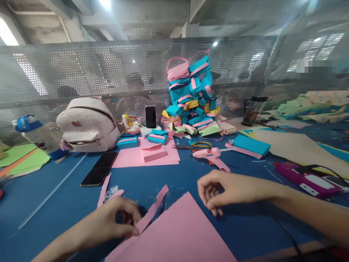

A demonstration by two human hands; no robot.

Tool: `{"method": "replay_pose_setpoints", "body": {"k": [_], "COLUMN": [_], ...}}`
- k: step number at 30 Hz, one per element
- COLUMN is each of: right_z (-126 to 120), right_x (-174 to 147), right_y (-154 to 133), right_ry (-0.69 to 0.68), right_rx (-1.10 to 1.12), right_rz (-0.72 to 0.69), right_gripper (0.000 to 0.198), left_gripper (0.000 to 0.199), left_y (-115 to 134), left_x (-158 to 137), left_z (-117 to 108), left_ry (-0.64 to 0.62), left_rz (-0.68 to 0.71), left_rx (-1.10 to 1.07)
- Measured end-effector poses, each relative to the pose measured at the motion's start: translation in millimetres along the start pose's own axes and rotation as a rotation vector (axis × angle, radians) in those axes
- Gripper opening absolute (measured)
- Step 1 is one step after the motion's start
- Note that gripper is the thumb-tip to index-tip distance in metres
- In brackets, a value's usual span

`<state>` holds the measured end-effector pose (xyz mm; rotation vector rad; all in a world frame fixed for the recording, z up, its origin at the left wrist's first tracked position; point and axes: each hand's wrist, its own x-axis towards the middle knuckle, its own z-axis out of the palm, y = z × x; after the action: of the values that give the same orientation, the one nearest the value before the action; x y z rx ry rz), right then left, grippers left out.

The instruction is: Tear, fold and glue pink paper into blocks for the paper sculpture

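Observation:
My left hand point(122, 216) pinches a torn pink paper strip point(152, 211) between thumb and fingers. The strip lies along the ragged edge of a large pink sheet of paper point(180, 233), which is cut off by the bottom of the view. Whether the strip is fully apart from the sheet near my fingertips, I cannot tell. Just right of the sheet's top corner hovers my right hand point(218, 193), its fingers loosely curled and nothing visible in them. Beyond it lies a pink glue gun point(211, 156). Other torn pink strips point(104, 190) lie past my left hand, beside small white scraps point(112, 192).
On the blue table point(68, 200) are a dark phone point(100, 169), scissors point(200, 145), a pink paper box point(153, 153) and a blue one point(251, 145). A backpack point(88, 125), a tall pile of paper boxes point(191, 96) and a purple device with a cable point(308, 178) stand around.

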<state>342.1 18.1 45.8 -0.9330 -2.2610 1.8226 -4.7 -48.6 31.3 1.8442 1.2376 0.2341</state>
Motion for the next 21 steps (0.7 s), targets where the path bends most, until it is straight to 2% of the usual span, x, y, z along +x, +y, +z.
{"method": "replay_pose_setpoints", "body": {"k": [3, 5, 8, 11, 13, 15, 17, 21], "right_z": [-1, -1, 2, 11, 19, 26, 29, 23], "right_x": [-9, -9, -5, 1, 3, 4, 4, 6], "right_y": [-8, -6, 4, 16, 20, 24, 27, 29], "right_ry": [0.215, 0.224, 0.056, -0.119, -0.196, -0.218, -0.142, 0.286], "right_rx": [-0.045, -0.011, 0.094, 0.194, 0.222, 0.208, 0.175, -0.099], "right_rz": [-0.075, -0.082, -0.047, -0.045, -0.018, 0.018, 0.068, 0.220], "right_gripper": [0.023, 0.030, 0.052, 0.072, 0.074, 0.070, 0.063, 0.060], "left_gripper": [0.013, 0.013, 0.016, 0.020, 0.026, 0.030, 0.032, 0.039], "left_y": [6, 13, 19, 16, 11, 6, 3, 0], "left_x": [6, 11, 17, 18, 17, 16, 15, 19], "left_z": [-3, -8, -19, -28, -30, -30, -27, -20], "left_ry": [-0.012, -0.021, -0.008, 0.043, 0.098, 0.183, 0.285, 0.478], "left_rz": [0.090, 0.128, 0.158, 0.127, 0.076, 0.049, 0.047, 0.023], "left_rx": [-0.010, -0.023, -0.071, -0.150, -0.191, -0.211, -0.242, -0.363]}}
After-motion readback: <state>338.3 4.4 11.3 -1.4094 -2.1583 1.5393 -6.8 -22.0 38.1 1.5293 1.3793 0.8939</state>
